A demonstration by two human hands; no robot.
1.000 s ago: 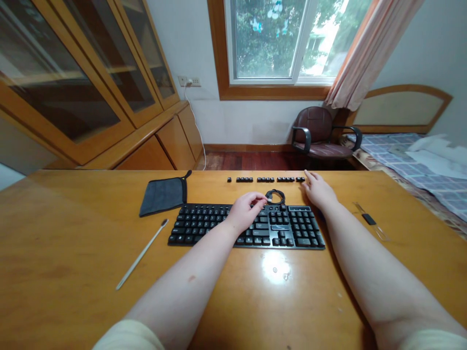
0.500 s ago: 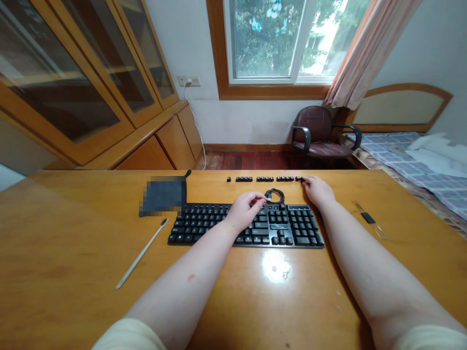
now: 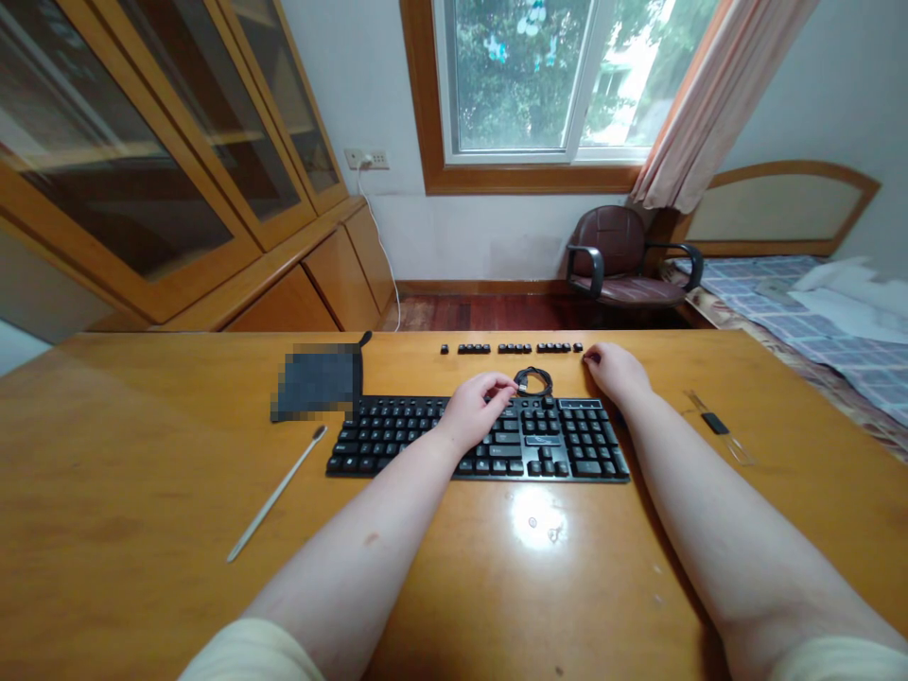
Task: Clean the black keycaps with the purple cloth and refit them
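Observation:
A black keyboard (image 3: pixel 418 441) lies on the wooden table with its coiled USB cable (image 3: pixel 543 378) behind it. Over the keyboard's upper middle is my left hand (image 3: pixel 477 409), its fingers curled and fingertips together; I cannot make out what, if anything, they hold. My right hand (image 3: pixel 614 369) is low over the table beyond the keyboard's right end, thumb and fingers pinched on a small dark keycap (image 3: pixel 588 358), mostly hidden. Just left of those fingertips starts a row of loose black keycaps (image 3: pixel 554 347) along the table's far edge.
A thin brush (image 3: pixel 275 494) with a pale handle and a dark pouch (image 3: pixel 319 380), partly pixelated, lie on the left. To the right is a wire keycap puller (image 3: pixel 715 423) with a black middle. Beyond the table (image 3: pixel 142 435) are a chair (image 3: pixel 617 246) and a bed (image 3: pixel 780 293).
My right fingertips have drawn slightly towards me, and the dark keycap at the right end of the row has come away with them. My left hand has stayed put.

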